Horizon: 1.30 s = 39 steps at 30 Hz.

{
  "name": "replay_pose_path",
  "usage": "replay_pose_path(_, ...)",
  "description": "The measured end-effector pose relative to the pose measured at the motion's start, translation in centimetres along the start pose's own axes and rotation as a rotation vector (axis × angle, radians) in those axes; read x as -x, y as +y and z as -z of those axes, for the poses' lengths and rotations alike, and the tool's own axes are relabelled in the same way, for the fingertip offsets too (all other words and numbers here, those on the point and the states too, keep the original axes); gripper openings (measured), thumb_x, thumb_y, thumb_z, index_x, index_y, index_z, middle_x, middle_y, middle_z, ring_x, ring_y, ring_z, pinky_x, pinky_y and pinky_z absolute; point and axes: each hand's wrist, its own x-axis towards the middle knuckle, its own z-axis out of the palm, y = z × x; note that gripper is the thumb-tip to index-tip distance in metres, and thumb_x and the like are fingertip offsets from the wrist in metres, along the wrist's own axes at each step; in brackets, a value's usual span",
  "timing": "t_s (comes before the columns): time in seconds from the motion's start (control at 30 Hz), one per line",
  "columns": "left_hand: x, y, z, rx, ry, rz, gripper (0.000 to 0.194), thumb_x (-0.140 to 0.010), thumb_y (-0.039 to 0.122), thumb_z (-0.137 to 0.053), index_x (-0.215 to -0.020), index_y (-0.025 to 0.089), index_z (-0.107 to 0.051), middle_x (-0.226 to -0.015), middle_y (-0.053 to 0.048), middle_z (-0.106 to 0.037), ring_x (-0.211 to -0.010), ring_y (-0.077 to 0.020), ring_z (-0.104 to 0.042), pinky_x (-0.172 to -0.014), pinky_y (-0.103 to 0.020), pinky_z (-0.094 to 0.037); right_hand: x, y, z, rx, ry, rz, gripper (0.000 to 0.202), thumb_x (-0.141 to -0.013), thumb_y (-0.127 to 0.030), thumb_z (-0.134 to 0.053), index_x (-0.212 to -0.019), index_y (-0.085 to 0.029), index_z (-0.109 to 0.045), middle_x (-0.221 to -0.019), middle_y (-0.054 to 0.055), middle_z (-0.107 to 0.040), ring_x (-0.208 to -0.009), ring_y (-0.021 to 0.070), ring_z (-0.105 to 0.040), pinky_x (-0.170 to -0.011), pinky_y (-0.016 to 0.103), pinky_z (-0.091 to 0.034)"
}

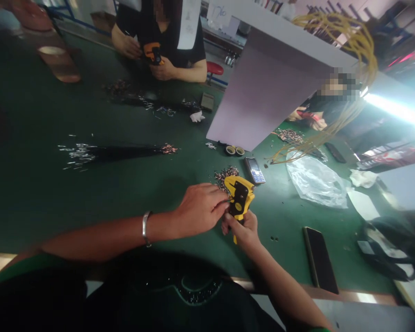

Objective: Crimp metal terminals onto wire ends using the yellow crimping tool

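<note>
In the head view my right hand [244,228] is wrapped round the handles of a yellow and black wire stripper [240,196]. My left hand [204,207] has its fingers pinched at the tool's left side, where a short dark wire [227,201] shows between fingertips and jaws. Most of that wire is hidden by the fingers. Just behind the tool lies a pile of small wire scraps [225,175]. Off to the left, a bundle of black wires [127,152] lies on the green table, with silvery ends on the left and bare copper ends on the right.
A keypad phone [254,170] and two tape rolls [235,151] lie beyond the tool, by a white divider panel [259,87]. To the right are a clear plastic bag [318,180], a smartphone [320,259] and a black bag [389,249]. A co-worker opposite holds an orange tool [153,53].
</note>
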Motion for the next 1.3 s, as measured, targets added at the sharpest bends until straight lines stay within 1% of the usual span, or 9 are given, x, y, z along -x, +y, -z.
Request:
replay_pose_path(0.1,-0.1,-0.3,-0.2,0.027,-0.081,0.095,0.022,-0.084,0.015,-0.048,-0.073,0.014,-0.066,-0.069,-0.004,-0.065,-0.065,-0.0140,-0.055,-0.064,-0.028,-0.041,-0.3,-0.2,-0.1,0.298,0.099,0.073,0.016,-0.080,-0.032,-0.056,-0.072,-0.021,-0.048,-0.048,-0.004,-0.052,-0.041,0.0124,-0.048,-0.044,0.025,-0.039)
replay_pose_path(0.2,-0.2,-0.7,-0.5,0.179,-0.143,0.257,0.021,-0.081,0.014,-0.047,-0.067,0.014,-0.064,-0.061,0.000,-0.060,-0.056,-0.0104,-0.050,-0.056,-0.024,-0.036,-0.6,-0.1,-0.1,0.550,0.142,0.220,0.007,-0.077,-0.026,-0.052,-0.075,-0.021,-0.047,-0.056,-0.002,-0.054,-0.048,0.0137,-0.049,-0.048,0.025,-0.039)
replay_pose_path(0.3,-0.4,-1.2,-0.7,0.391,-0.194,0.393,0.017,-0.074,0.012,-0.048,-0.062,0.013,-0.060,-0.055,0.002,-0.054,-0.053,-0.0084,-0.045,-0.052,-0.022,-0.034,-0.6,0.3,0.0,0.673,0.125,0.340,0.005,-0.076,-0.022,-0.048,-0.080,-0.021,-0.046,-0.059,-0.002,-0.053,-0.050,0.0146,-0.050,-0.051,0.026,-0.040)
replay_pose_path(0.4,-0.6,-1.6,-0.6,0.553,-0.235,0.496,0.009,-0.064,0.010,-0.050,-0.060,0.013,-0.057,-0.055,0.004,-0.051,-0.053,-0.0075,-0.042,-0.050,-0.021,-0.032,-0.5,0.6,0.2,0.752,0.113,0.417,0.012,-0.075,-0.021,-0.047,-0.087,-0.021,-0.046,-0.065,0.000,-0.056,-0.054,0.0165,-0.053,-0.055,0.027,-0.041)
replay_pose_path(0.53,-0.9,-1.7,-0.2,0.674,-0.282,0.582,0.013,-0.053,0.004,-0.046,-0.056,0.013,-0.055,-0.050,0.005,-0.049,-0.049,-0.0058,-0.040,-0.047,-0.019,-0.029,-0.5,0.9,0.3,0.814,0.105,0.523,0.019,-0.074,-0.018,-0.047,-0.092,-0.020,-0.045,-0.070,0.004,-0.058,-0.060,0.0193,-0.056,-0.058,0.029,-0.042)
replay_pose_path(0.67,-1.1,-1.4,0.1,0.761,-0.300,0.645,0.015,-0.050,0.003,-0.043,-0.052,0.014,-0.053,-0.043,0.007,-0.045,-0.041,-0.0036,-0.035,-0.042,-0.019,-0.024,-0.6,0.8,0.4,0.834,0.105,0.576,0.021,-0.073,-0.017,-0.046,-0.093,-0.019,-0.043,-0.070,0.004,-0.058,-0.059,0.0198,-0.055,-0.057,0.030,-0.041)
replay_pose_path(1.0,-1.0,-1.7,-0.7,0.934,-0.269,0.803,0.013,-0.057,0.008,-0.047,-0.048,0.017,-0.047,-0.038,0.007,-0.036,-0.031,-0.0023,-0.027,-0.032,-0.019,-0.017,-1.0,0.9,0.3,0.818,0.045,0.535,0.017,-0.070,-0.016,-0.046,-0.086,-0.020,-0.042,-0.068,0.003,-0.054,-0.057,0.0188,-0.050,-0.056,0.029,-0.038)
replay_pose_path(1.13,-0.9,-1.8,-0.8,0.906,-0.232,0.818,0.017,-0.062,0.011,-0.048,-0.046,0.017,-0.047,-0.037,0.006,-0.035,-0.030,-0.0020,-0.027,-0.032,-0.018,-0.017,-1.2,0.9,0.7,0.889,0.008,0.560,0.015,-0.071,-0.016,-0.045,-0.085,-0.020,-0.042,-0.068,0.003,-0.053,-0.057,0.0187,-0.048,-0.054,0.029,-0.034)
replay_pose_path(1.3,-1.0,-1.6,-0.8,0.934,-0.225,0.784,0.013,-0.057,0.010,-0.050,-0.046,0.017,-0.047,-0.036,0.007,-0.036,-0.030,-0.0017,-0.026,-0.032,-0.018,-0.016,-1.2,0.7,0.7,0.762,-0.017,0.514,0.014,-0.069,-0.016,-0.047,-0.082,-0.020,-0.043,-0.066,0.002,-0.051,-0.056,0.0167,-0.045,-0.054,0.028,-0.034)
